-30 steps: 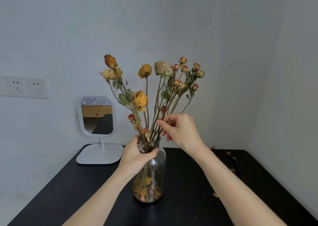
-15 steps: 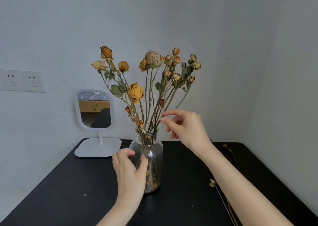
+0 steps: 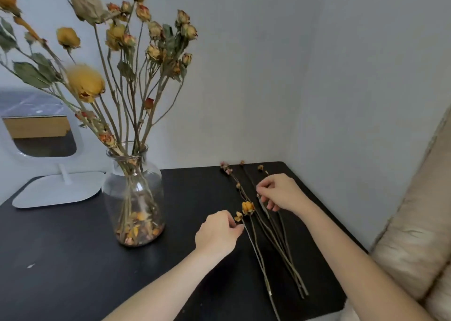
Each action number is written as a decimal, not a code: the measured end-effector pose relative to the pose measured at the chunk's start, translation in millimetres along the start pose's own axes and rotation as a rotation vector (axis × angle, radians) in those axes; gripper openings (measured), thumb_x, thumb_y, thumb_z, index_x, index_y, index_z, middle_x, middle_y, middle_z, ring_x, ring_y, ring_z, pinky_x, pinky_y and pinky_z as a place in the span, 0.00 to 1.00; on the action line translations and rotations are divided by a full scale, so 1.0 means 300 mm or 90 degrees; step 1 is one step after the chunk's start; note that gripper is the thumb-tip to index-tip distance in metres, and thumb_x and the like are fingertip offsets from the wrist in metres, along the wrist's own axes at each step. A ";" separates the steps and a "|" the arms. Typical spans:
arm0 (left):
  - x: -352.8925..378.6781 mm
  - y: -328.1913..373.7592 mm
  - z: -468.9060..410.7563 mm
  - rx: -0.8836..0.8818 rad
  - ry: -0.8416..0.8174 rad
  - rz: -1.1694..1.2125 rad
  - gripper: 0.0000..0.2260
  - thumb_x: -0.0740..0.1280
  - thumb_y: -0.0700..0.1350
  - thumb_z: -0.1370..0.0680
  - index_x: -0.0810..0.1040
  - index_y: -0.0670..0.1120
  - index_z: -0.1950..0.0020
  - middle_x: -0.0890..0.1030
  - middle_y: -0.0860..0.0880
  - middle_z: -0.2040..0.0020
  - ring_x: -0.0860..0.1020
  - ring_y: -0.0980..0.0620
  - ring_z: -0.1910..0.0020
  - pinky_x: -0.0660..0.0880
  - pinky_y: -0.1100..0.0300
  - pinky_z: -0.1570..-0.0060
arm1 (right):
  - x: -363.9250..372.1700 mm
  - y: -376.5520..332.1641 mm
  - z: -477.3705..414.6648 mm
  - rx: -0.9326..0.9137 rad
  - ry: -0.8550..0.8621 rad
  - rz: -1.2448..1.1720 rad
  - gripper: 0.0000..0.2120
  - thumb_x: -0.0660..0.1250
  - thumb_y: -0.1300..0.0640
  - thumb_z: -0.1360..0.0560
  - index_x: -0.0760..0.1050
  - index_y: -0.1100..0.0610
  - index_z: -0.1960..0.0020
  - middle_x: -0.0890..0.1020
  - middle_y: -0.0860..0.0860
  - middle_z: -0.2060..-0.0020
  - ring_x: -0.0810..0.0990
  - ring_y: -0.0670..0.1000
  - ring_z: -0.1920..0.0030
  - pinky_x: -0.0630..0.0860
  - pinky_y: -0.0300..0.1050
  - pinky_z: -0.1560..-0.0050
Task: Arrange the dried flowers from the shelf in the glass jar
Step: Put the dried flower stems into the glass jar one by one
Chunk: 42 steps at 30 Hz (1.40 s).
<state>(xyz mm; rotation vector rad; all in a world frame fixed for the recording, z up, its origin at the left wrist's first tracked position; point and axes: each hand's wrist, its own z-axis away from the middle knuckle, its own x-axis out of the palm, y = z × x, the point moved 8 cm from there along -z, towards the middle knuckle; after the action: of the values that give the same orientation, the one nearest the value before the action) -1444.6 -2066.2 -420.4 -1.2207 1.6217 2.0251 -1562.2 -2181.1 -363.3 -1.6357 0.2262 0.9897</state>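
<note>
obs: the glass jar (image 3: 134, 198) stands left of centre on the black table (image 3: 73, 259). it already carries most of the dried flowers (image 3: 85, 86), with heads fanned into the upper left of the frame. fallen petals lie in its base. the loose stems (image 3: 291, 272) lie flat in the lower right, heads toward the back wall, well apart from the jar.

grips: your left hand (image 3: 217, 232) has its grip pinched together on the pale stem (image 3: 256, 259), just below a small yellow head. your right hand (image 3: 280, 193) has its grip curled in on a darker stem (image 3: 265, 210) higher up the pile. the fingers partly hide that contact.

risks, as judged:
1. the loose stems cross and touch. lift one at an angle and it may drag its neighbours, or sweep them off the table edge at the bottom of the frame.
2. dried material is likely brittle. a pinch this near the head, or a bend while pulling free, could snap the stem or shed the yellow bud (image 3: 248, 207) beside your left fingertips.
3. the jar neck is narrow and already crowded. forcing new stems in could break those standing or knock petals loose.
4. with both hands busy, nothing steadies the jar. a sideways push on the tall flowers could tip it toward the mirror (image 3: 41, 135) at the left edge.

note: lift straight, one stem per hand, cut end first.
</note>
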 end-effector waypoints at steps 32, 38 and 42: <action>-0.307 0.018 0.064 0.062 0.208 0.252 0.04 0.69 0.45 0.27 0.79 0.52 0.61 0.81 0.55 0.63 0.78 0.61 0.62 0.71 0.73 0.65 | 0.124 -0.046 0.007 -0.008 -0.071 0.025 0.06 0.64 0.56 0.24 0.78 0.55 0.57 0.78 0.47 0.78 0.70 0.40 0.82 0.65 0.29 0.80; -0.577 0.063 0.266 0.235 0.402 0.268 0.07 0.70 0.43 0.28 0.78 0.56 0.62 0.76 0.58 0.72 0.73 0.61 0.71 0.70 0.74 0.68 | 0.110 -0.156 0.025 -0.068 -0.041 -0.002 0.03 0.64 0.55 0.24 0.76 0.53 0.55 0.79 0.48 0.77 0.70 0.41 0.82 0.66 0.29 0.80; -0.717 0.080 0.367 0.304 0.497 0.241 0.04 0.68 0.46 0.29 0.76 0.56 0.59 0.78 0.57 0.67 0.75 0.61 0.69 0.71 0.74 0.66 | 0.122 -0.202 0.042 -0.092 -0.039 -0.012 0.03 0.65 0.55 0.24 0.76 0.53 0.55 0.78 0.48 0.78 0.71 0.41 0.82 0.66 0.29 0.80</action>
<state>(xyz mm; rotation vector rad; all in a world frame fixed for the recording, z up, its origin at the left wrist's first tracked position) -1378.0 -1914.6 -242.6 -1.7032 2.6610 1.2063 -1507.9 -2137.3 -345.4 -1.7317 0.0994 1.0609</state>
